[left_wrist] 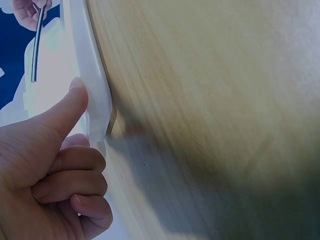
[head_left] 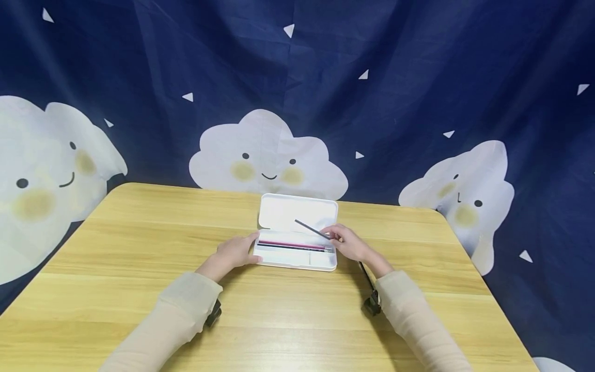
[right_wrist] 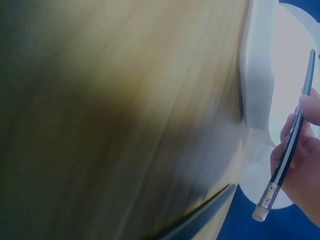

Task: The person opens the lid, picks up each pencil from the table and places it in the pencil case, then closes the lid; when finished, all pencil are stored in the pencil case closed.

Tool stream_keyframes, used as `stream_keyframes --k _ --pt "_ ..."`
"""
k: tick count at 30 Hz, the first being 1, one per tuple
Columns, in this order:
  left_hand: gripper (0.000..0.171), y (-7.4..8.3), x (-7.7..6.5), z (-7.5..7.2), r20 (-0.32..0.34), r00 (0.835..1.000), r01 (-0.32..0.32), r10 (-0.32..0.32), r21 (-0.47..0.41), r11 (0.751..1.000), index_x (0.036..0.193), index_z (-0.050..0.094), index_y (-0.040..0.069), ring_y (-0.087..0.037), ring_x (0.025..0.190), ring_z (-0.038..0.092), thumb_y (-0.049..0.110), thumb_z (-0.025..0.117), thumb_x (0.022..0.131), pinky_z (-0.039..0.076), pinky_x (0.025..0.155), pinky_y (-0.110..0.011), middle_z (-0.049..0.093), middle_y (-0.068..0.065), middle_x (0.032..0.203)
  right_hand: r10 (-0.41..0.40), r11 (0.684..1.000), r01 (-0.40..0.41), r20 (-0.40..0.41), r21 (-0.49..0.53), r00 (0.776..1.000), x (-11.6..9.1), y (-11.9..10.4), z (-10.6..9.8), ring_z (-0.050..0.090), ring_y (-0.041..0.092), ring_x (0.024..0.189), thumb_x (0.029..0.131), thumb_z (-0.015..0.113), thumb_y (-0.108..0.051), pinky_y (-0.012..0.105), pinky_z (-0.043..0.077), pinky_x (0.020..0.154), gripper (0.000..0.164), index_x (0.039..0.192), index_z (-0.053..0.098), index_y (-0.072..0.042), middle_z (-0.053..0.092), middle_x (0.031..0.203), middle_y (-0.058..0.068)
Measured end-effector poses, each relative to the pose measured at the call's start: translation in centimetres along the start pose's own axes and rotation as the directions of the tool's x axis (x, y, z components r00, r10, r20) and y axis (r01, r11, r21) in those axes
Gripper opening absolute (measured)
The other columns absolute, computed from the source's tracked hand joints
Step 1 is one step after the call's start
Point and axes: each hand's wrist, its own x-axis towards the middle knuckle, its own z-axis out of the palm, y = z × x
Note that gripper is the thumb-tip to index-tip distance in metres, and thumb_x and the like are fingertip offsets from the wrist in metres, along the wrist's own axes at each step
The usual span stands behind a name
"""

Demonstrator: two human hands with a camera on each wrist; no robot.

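A white pencil case [head_left: 283, 258] lies on the table with its lid [head_left: 297, 211] swung up at the back. Along its rear compartment lie a pink pencil [head_left: 288, 243] and a dark one [head_left: 285, 247]. My left hand [head_left: 236, 251] grips the case's left end, thumb [left_wrist: 76, 95] over the rim and the other fingers curled at the side. Above the right part of the case, my right hand [head_left: 349, 244] pinches a dark striped pencil [right_wrist: 287, 150]. Its white eraser [right_wrist: 260, 213] points back towards the wrist, and the far end slants up to the left in front of the lid.
The wooden table [head_left: 288, 320] has its far edge just behind the case. Beyond it hangs a dark blue curtain [head_left: 223, 62] with smiling clouds. Black camera mounts sit at both wrists, and a thin dark rod [head_left: 366, 276] extends by the right one.
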Motion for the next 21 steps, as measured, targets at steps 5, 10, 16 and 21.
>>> stream_keyframes --k 5,10,16,21 --pt "0.072 -0.1 0.1 0.1 -0.001 1.000 -0.001 0.001 0.002 1.000 0.140 0.036 0.009 -0.038 0.104 0.054 0.037 0.067 0.081 0.046 0.069 -0.049 0.054 -0.021 0.124 -0.030 1.000 0.030 0.034 0.004 0.999 0.6 -0.3 0.5 0.045 0.014 0.075 0.084 0.051 0.009 0.028 0.039 0.071 0.028 0.110 0.059 0.004 0.051 0.081 0.009" --pt "0.072 -0.1 0.1 0.1 -0.006 1.000 -0.008 0.008 0.010 1.000 0.139 0.037 0.009 -0.038 0.103 0.055 0.037 0.067 0.081 0.046 0.068 -0.048 0.054 -0.021 0.123 -0.085 0.996 0.085 0.045 -0.007 0.995 1.2 -0.7 1.2 0.044 0.013 0.072 0.083 0.051 0.011 0.026 0.040 0.067 0.027 0.108 0.060 0.005 0.049 0.078 0.007" --pt "0.072 -0.1 0.1 0.0 -0.004 1.000 -0.007 0.007 0.006 1.000 0.139 0.036 0.008 -0.038 0.104 0.054 0.037 0.067 0.081 0.046 0.068 -0.049 0.054 -0.021 0.123 -0.089 0.996 0.091 0.081 -0.015 0.993 2.0 -1.3 2.0 0.045 0.014 0.073 0.083 0.052 0.011 0.025 0.041 0.068 0.028 0.108 0.061 0.004 0.049 0.078 0.007" --pt "0.072 -0.2 0.1 0.1 -0.003 1.000 -0.010 0.010 0.005 1.000 0.139 0.037 0.008 -0.039 0.107 0.053 0.037 0.067 0.081 0.046 0.070 -0.051 0.053 -0.021 0.125 -0.087 0.994 0.093 0.109 -0.056 0.990 2.8 -1.6 2.6 0.044 0.013 0.073 0.083 0.051 0.011 0.024 0.040 0.068 0.029 0.109 0.062 0.002 0.050 0.079 0.006"
